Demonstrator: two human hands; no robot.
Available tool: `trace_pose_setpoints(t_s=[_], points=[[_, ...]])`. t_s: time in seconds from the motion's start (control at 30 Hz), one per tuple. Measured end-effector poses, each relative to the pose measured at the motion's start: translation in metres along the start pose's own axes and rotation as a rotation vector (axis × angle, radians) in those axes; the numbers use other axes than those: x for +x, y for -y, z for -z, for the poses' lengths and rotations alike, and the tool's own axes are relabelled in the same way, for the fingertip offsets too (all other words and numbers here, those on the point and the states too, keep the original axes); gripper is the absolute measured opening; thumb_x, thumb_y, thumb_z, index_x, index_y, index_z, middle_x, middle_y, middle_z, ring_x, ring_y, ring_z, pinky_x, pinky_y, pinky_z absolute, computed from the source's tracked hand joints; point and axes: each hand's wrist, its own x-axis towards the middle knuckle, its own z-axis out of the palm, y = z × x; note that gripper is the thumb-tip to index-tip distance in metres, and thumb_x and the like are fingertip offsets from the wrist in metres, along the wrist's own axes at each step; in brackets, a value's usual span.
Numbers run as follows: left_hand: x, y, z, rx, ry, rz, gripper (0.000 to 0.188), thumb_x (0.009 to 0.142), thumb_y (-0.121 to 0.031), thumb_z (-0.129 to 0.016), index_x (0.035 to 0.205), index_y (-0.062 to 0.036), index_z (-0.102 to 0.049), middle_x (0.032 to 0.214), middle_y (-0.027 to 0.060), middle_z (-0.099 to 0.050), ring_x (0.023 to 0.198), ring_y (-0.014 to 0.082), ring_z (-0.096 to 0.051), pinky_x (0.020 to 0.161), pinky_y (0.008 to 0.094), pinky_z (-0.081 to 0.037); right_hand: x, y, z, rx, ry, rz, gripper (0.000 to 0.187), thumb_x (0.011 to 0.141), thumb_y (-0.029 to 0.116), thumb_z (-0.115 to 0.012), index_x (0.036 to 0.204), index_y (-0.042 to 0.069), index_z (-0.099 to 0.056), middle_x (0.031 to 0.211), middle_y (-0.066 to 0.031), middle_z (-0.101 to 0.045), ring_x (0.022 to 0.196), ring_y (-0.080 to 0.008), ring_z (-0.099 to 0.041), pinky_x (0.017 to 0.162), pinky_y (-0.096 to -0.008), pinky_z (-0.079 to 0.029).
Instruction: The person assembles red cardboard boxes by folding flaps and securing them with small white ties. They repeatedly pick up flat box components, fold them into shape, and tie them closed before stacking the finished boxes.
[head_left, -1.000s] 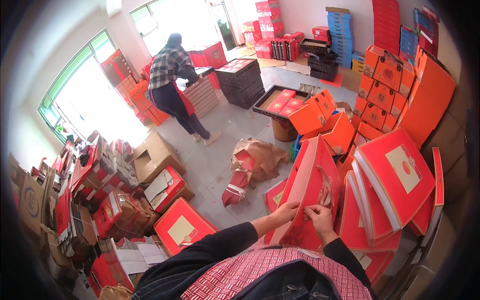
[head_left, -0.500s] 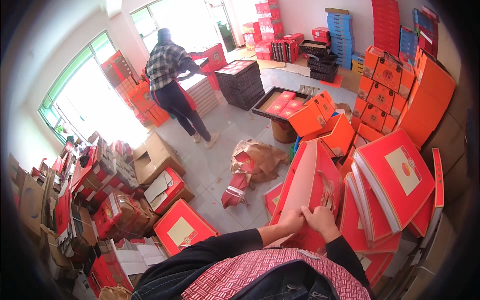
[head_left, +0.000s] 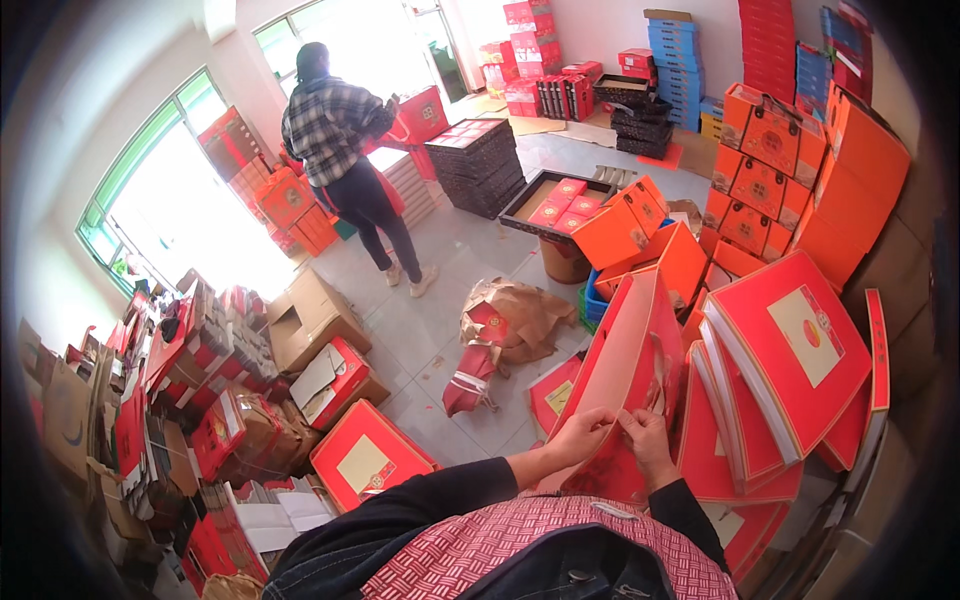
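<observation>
A large red cardboard gift box (head_left: 612, 350) stands tilted in front of me, a long pale pinkish face on its left and a red printed side on its right. Over its near part my left hand (head_left: 580, 437) is closed, fingertips pinched together. My right hand (head_left: 648, 445) is closed in a similar pinch, its thumb and finger close to the left fingertips. What lies between the fingertips is too small to make out. To the right of the box lean several red folder-like boxes (head_left: 795, 345) with cream labels.
Orange boxes (head_left: 760, 185) are stacked at the right. A black tray (head_left: 530, 207) with red packets stands ahead, near crumpled brown paper (head_left: 530, 325) on the floor. Flattened cartons and red boxes (head_left: 375, 455) crowd the left. A person (head_left: 340, 150) stands by a far table.
My hands have drawn slightly apart at the fingertips and shifted a little. The red box has tilted slightly. The far person has straightened up and turned a little.
</observation>
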Motion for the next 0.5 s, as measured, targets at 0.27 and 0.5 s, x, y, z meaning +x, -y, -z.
trace_pose_setpoints(t_s=[0.27,0.5], points=[[0.023,-0.015,0.006,0.103,0.161,0.276,0.011,0.081,-0.01,-0.055,0.086,-0.0005,-0.057,0.071,0.0064,-0.058,0.062,0.0129,-0.055,0.055,0.0259,-0.046,-0.001,0.02,0.004,-0.388,-0.022,0.14,0.038,0.091,0.025,-0.047,0.058,0.007,-0.045,0.05,0.0046,-0.037,0.046,-0.0057,-0.036,0.043,-0.0231,-0.027],[0.025,-0.022,-0.011,0.372,-0.124,-0.214,0.007,0.073,-0.003,-0.059,0.071,0.0003,-0.053,0.065,0.0122,-0.056,0.059,0.0207,-0.057,0.054,0.031,-0.045,-0.009,0.006,0.021,-0.209,-0.016,0.055,0.034,0.09,0.029,-0.049,0.063,0.009,-0.048,0.055,0.006,-0.04,0.049,-0.0041,-0.035,0.044,-0.0212,-0.027]])
